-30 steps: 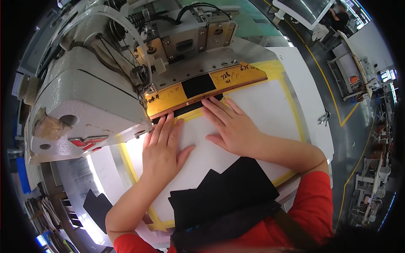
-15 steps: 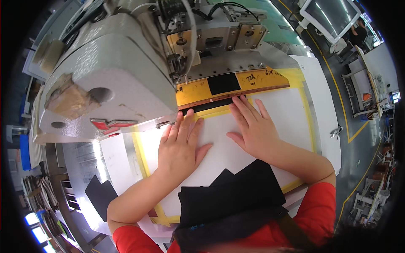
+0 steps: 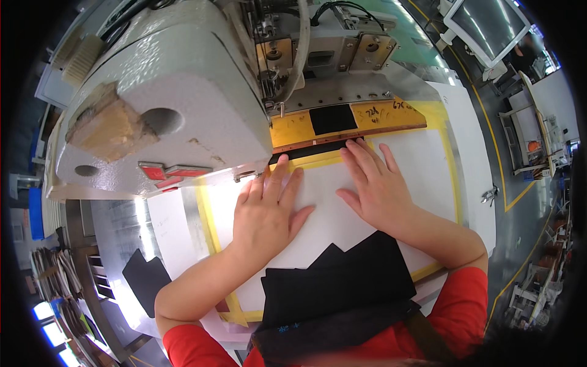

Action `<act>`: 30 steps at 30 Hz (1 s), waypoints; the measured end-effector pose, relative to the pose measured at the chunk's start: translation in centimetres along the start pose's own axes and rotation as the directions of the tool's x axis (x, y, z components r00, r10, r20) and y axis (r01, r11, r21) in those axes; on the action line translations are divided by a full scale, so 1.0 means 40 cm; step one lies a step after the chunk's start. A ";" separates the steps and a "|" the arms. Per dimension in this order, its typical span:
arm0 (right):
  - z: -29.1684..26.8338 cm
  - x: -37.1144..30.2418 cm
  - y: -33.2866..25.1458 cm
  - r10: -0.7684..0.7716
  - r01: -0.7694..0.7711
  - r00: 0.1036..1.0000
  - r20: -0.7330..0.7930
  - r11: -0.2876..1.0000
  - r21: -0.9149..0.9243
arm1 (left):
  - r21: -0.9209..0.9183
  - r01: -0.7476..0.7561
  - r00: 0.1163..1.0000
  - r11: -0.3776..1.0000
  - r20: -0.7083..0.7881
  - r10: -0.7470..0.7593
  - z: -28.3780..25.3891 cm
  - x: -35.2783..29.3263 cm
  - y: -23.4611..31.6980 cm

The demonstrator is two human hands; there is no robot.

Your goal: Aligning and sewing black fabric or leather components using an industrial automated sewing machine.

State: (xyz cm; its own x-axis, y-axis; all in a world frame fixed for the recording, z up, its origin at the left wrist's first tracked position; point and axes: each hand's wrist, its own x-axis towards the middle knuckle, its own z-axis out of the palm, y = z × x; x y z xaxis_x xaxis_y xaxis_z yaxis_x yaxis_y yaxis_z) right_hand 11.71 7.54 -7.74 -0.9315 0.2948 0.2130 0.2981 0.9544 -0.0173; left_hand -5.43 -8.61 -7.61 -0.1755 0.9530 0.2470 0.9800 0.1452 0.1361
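Observation:
A narrow black strip of fabric lies along the front edge of a yellow clamp plate under the machine. My left hand rests flat, fingers spread, with its fingertips at the strip's left part, close beside the sewing machine head. Some of those fingertips are partly hidden by the machine. My right hand also lies flat with fingers apart, its fingertips touching the strip's right end. Both palms are over a white work surface edged with yellow tape. A black patch sits on the clamp plate.
Several black fabric pieces are stacked at the near edge, against my body. Another black piece lies at the left. A small metal tool is at the table's right edge. A monitor stands at the far right.
The whole view has shifted slightly, with the machine appearing a little further right. Both hands stay at the strip; the left fingers have moved slightly relative to it.

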 end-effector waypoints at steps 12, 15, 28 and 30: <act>0.012 -0.014 -0.025 -0.010 0.009 0.999 -0.031 0.999 -0.052 | 0.096 -0.022 1.000 0.995 0.013 0.021 -0.009 -0.008 0.005; -0.012 -0.013 -0.027 0.001 -0.002 1.000 -0.007 0.992 -0.125 | 0.105 -0.045 0.999 0.993 -0.005 0.046 -0.023 0.002 0.010; -0.144 -0.322 -0.063 0.336 -0.400 0.917 0.218 0.789 0.467 | -0.540 -0.263 0.905 0.800 0.149 0.398 -0.046 -0.065 0.137; -0.143 -0.311 -0.057 0.296 -0.367 0.930 0.218 0.791 0.490 | -0.522 -0.261 0.903 0.812 0.166 0.397 -0.054 -0.076 0.135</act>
State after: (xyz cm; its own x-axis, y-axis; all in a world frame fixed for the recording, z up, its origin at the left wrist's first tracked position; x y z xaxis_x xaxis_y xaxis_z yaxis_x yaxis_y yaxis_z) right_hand 23.82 1.43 -4.77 -0.8236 0.5669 -0.0202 0.4752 0.6700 -0.5704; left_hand 0.21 -11.28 -5.56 0.2458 0.9622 0.1175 0.7928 -0.2693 0.5467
